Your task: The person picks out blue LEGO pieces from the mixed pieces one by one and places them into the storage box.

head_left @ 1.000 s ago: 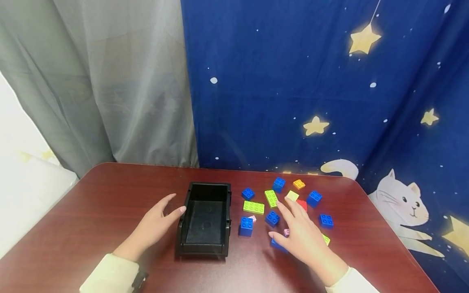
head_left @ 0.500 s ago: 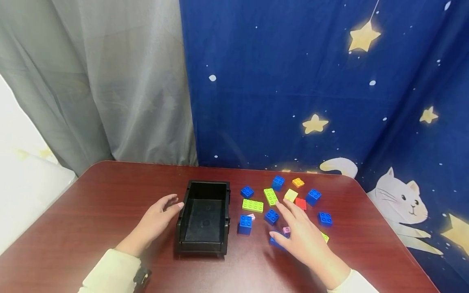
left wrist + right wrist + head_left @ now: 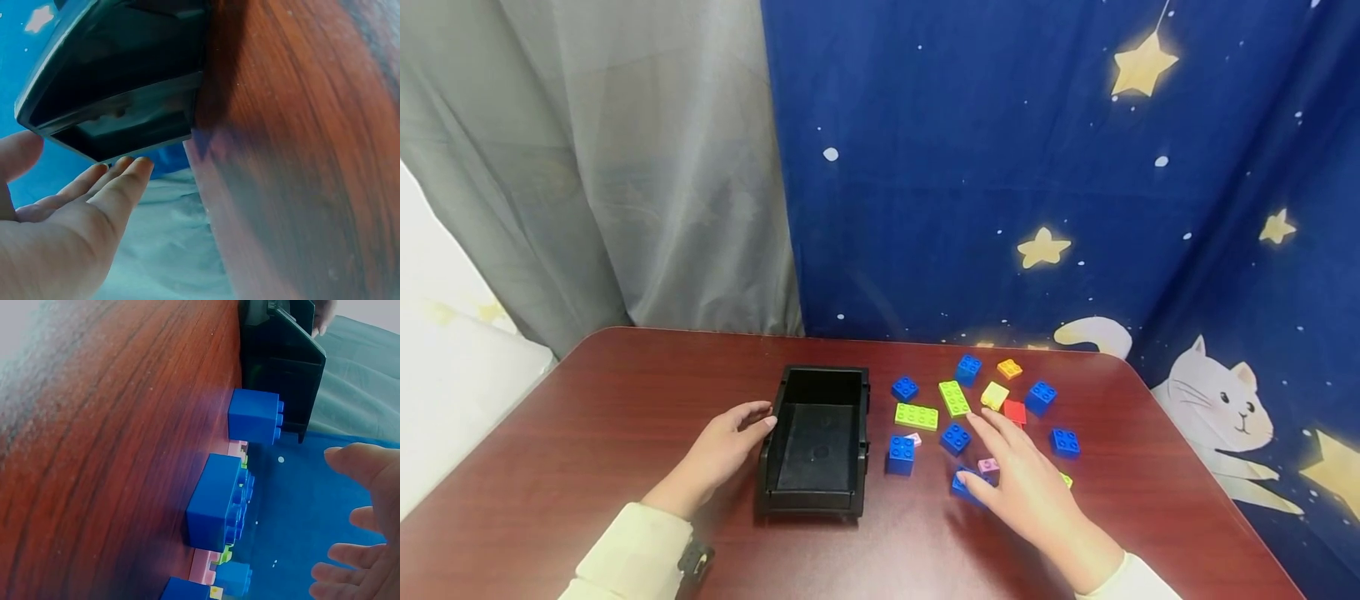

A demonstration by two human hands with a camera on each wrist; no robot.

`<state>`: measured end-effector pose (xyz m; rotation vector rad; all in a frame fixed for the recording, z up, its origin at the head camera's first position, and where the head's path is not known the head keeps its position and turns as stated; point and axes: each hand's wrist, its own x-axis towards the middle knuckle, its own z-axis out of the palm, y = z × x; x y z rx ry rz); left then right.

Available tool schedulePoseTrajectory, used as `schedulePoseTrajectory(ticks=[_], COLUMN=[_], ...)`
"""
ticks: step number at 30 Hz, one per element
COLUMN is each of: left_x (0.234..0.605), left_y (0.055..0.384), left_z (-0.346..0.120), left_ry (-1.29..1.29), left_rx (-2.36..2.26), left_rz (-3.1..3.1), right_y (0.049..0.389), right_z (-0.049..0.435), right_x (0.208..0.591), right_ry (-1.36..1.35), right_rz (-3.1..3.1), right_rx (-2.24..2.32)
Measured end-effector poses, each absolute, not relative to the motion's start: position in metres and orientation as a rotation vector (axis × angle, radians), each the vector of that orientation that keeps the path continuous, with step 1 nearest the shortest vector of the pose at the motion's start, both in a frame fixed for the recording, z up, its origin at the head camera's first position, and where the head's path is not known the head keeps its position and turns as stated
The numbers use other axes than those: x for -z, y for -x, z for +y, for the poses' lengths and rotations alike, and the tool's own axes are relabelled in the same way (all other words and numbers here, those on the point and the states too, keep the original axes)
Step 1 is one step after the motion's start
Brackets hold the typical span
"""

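Observation:
My left hand (image 3: 724,450) is at the left wall of a black plastic bin (image 3: 859,400), its thumb (image 3: 22,153) right at the rim and the other fingers extended along the outside. Over the scattered toy building bricks hovers my right hand (image 3: 1028,487), fingers spread and holding nothing. Beneath its thumb lies a blue brick (image 3: 964,487), with a small pink brick (image 3: 988,466) beside it. Another blue brick (image 3: 955,439) sits just left of its fingertips. A red brick (image 3: 1015,412) and a pale yellow one (image 3: 995,395) lie beyond them.
Between bin and right hand are a tall blue brick (image 3: 900,455) and a long lime brick (image 3: 917,416). More blue bricks (image 3: 1065,443) and an orange one (image 3: 1010,368) lie farther right and back. Curtains (image 3: 925,208) hang behind the brown table (image 3: 625,417).
My left hand's fingers have drawn closer together, nearer the bin's left wall. My right hand stays over the bricks almost unmoved. The head view has shifted slightly.

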<state>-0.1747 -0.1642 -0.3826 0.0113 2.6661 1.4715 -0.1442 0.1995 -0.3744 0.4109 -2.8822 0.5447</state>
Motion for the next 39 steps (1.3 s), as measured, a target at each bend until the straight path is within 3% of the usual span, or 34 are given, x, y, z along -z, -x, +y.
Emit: schedulePoseTrajectory(ticks=[39], left_x=[0.389], left_y=[0.174], left_z=[-0.161], left_ry=[0.002], left_rx=[-1.524], left_rz=[2.572], right_y=[0.141], right_z=[0.196], right_x=[0.392], right_ry=[-0.451], right_rz=[-2.999], right_rx=[-0.534])
